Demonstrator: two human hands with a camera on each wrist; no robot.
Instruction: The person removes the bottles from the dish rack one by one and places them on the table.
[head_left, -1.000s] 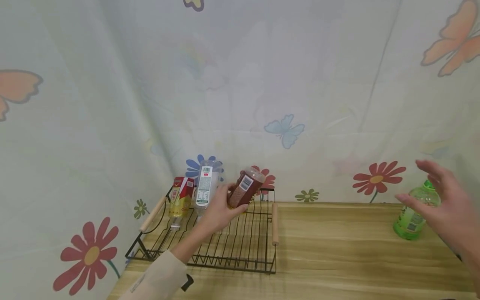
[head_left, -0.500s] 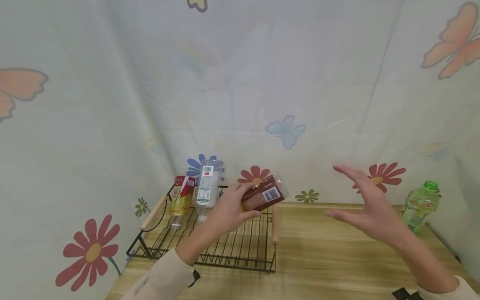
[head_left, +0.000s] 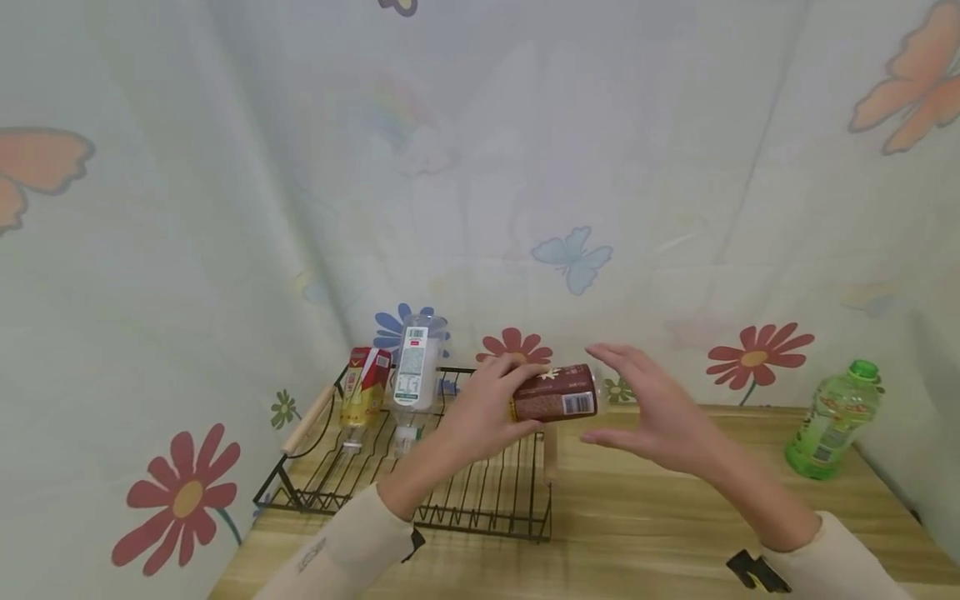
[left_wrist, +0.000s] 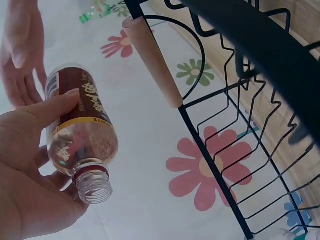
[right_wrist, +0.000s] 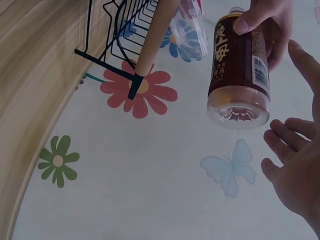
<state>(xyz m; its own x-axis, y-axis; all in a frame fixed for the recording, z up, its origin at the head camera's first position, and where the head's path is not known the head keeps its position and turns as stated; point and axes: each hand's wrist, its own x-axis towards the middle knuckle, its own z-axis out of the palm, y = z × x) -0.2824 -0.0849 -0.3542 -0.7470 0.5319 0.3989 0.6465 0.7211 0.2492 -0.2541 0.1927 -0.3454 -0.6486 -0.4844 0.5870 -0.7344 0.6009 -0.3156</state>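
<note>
My left hand (head_left: 483, 408) grips a clear plastic bottle with a brown label (head_left: 558, 393), tilted onto its side above the right part of the black wire rack (head_left: 480, 529). In the left wrist view the bottle's threaded neck (left_wrist: 94, 187) has no cap on it, and the thumb presses on the label. My right hand (head_left: 660, 408) is spread just beyond the bottle's base, thumb and fingers apart, holding nothing. The right wrist view shows its fingers (right_wrist: 285, 140) beside the ribbed base of the bottle.
Neck-down in the rack's left part lean a red and yellow bottle (head_left: 363, 392) and a clear bottle with a white label (head_left: 415, 371). A green bottle (head_left: 836, 421) stands at the right of the wooden table (head_left: 660, 508). A printed curtain (head_left: 637, 167) hangs behind.
My left hand has carried the brown-labelled bottle rightward and turned it nearly level. My right hand has come left from beside the green bottle to the brown-labelled bottle's base.
</note>
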